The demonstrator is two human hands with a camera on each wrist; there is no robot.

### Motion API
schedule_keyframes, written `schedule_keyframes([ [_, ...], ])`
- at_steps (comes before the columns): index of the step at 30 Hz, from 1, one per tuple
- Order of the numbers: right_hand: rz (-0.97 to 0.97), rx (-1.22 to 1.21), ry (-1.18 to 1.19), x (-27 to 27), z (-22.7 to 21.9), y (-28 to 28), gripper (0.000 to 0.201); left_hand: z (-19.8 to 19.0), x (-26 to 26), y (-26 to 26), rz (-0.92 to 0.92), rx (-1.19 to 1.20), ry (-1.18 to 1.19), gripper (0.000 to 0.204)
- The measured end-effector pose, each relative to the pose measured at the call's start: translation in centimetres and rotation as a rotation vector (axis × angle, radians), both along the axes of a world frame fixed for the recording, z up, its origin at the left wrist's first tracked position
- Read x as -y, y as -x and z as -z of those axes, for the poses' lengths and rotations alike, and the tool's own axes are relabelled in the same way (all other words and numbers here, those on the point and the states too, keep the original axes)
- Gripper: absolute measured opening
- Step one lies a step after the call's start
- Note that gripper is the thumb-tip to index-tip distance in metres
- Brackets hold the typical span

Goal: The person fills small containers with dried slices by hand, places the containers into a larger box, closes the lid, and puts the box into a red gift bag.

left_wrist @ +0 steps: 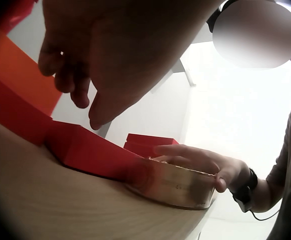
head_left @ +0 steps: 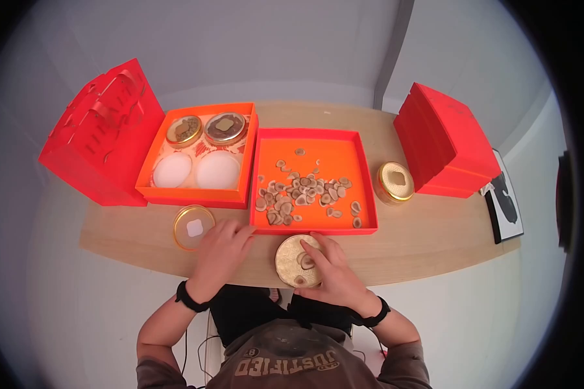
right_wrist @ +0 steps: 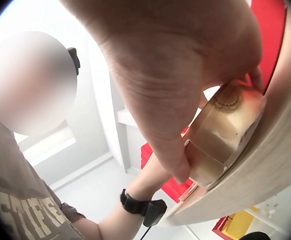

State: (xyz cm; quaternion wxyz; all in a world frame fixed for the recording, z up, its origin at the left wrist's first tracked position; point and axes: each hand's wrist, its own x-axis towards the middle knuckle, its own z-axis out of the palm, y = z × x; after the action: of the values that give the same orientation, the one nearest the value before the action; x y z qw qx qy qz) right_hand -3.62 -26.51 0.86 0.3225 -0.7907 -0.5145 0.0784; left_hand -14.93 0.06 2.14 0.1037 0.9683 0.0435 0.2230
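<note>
A round clear tub [head_left: 289, 254] with a gold, textured base stands near the table's front edge. Several pale, brown-rimmed dried slices [head_left: 306, 261] lie in it. My right hand [head_left: 334, 275] spans the tub, thumb on the near side and fingers over the far rim; in the left wrist view the same right hand [left_wrist: 205, 162] grips its wall. My left hand [head_left: 222, 249] is at the front left corner of the shallow red box [head_left: 318, 231], fingers loosely bent and holding nothing. Many more dried slices [head_left: 305, 189] are scattered on that box's orange floor.
Left of the red box is an orange box [head_left: 194, 194] with two filled jars and two white round recesses. A gold-rimmed lid [head_left: 193, 228] lies in front of it. Red bags [head_left: 104, 129] stand far left, a gold-lidded jar [head_left: 396, 181] and red box [head_left: 444, 142] at right.
</note>
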Motion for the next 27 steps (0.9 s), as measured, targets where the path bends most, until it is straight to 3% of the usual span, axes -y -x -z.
schedule_keyframes([
  [5, 0.013, -0.007, -0.022, -0.1, -0.5, 0.1, 0.098, -0.3, 1.2, -2.7, 0.108, 0.018, -0.045, 0.017],
  [15, 0.01, -0.006, -0.044, -0.5, -0.3, -0.8, 0.101, 0.5, 0.8, -4.6, 0.11, -0.075, -0.13, 0.008],
  [27, -0.005, 0.009, -0.041, -0.5, 0.3, -1.1, 0.102, 0.2, 3.5, -2.3, 0.097, -0.023, 0.122, 0.03],
])
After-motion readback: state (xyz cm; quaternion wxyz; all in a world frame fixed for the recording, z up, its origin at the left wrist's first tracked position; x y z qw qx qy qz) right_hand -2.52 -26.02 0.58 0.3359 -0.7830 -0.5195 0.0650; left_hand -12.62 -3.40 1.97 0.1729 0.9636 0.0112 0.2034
